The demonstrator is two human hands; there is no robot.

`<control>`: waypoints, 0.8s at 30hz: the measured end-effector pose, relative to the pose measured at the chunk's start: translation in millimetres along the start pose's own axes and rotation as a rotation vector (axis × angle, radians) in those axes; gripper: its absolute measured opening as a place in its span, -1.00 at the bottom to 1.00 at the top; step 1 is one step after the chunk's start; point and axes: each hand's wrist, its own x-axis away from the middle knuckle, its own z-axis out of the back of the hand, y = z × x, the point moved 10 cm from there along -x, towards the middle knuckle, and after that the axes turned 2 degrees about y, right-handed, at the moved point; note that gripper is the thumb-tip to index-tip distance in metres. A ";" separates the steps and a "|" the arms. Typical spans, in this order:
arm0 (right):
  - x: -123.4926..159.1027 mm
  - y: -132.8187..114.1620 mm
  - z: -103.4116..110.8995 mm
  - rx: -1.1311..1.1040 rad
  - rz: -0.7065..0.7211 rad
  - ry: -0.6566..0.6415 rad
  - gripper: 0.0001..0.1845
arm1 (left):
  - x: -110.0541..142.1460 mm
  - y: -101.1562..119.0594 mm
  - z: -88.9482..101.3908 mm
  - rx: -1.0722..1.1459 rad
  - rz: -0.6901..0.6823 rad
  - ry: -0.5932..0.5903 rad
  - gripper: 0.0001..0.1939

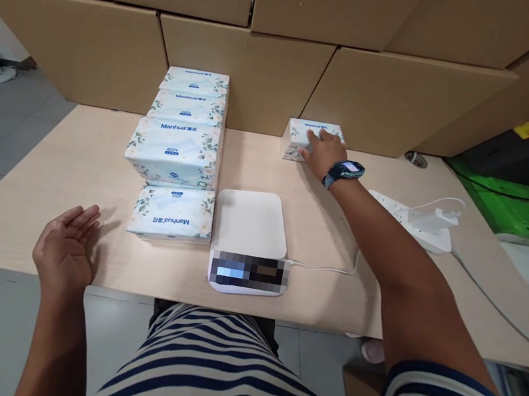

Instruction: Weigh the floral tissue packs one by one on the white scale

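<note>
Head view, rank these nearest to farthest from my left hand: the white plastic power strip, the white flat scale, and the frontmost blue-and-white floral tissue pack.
From your left hand:
1. Frontmost floral tissue pack, forward and right.
2. White flat scale, right of that pack.
3. White power strip, far right.

Soft, fairly even light brightens the desk (70, 172). Faint, blurry-edged shadows lie beside the left hand (65, 252) and below the right arm (377, 251). The watch (351, 167) screen shines; coarse pixel blocks hide the scale display (248, 272). Wide-angle distortion slants the outer boxes (259, 75); the upper right corner is dark.
</note>
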 end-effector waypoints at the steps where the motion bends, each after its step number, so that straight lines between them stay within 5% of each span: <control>1: 0.0 1.2 -1.1 -0.003 0.000 0.003 -0.26 | 0.2 0.1 -0.2 0.000 0.002 -0.002 -0.70; 6: 6.4 -0.4 7.8 -0.117 -0.002 0.121 -0.24 | -0.9 -0.4 1.5 0.035 -0.018 -0.012 -0.68; 10: 50.9 -43.2 36.5 -0.346 0.154 0.278 -0.26 | 5.0 -9.3 -17.9 -0.087 0.004 -0.192 -0.16; 12: 91.3 -82.6 42.6 -0.599 0.326 0.211 -0.16 | 12.7 -14.6 -33.2 -0.150 0.034 -0.294 0.11; 14: 135.4 -119.2 37.7 -0.957 0.403 0.021 0.00 | 21.3 -11.4 -47.3 -0.170 0.014 -0.355 0.15; 18: 208.4 -172.6 15.3 -1.464 0.307 -0.354 0.16 | 38.7 -1.2 -69.3 -0.200 -0.009 -0.434 0.23; 20: 223.8 -181.5 8.6 -1.504 0.239 -0.374 0.15 | 47.5 -1.4 -78.0 -0.223 0.019 -0.506 0.26; 24: 216.9 -171.1 10.2 -1.364 0.193 -0.163 0.08 | 52.7 6.2 -81.9 -0.252 0.003 -0.596 0.12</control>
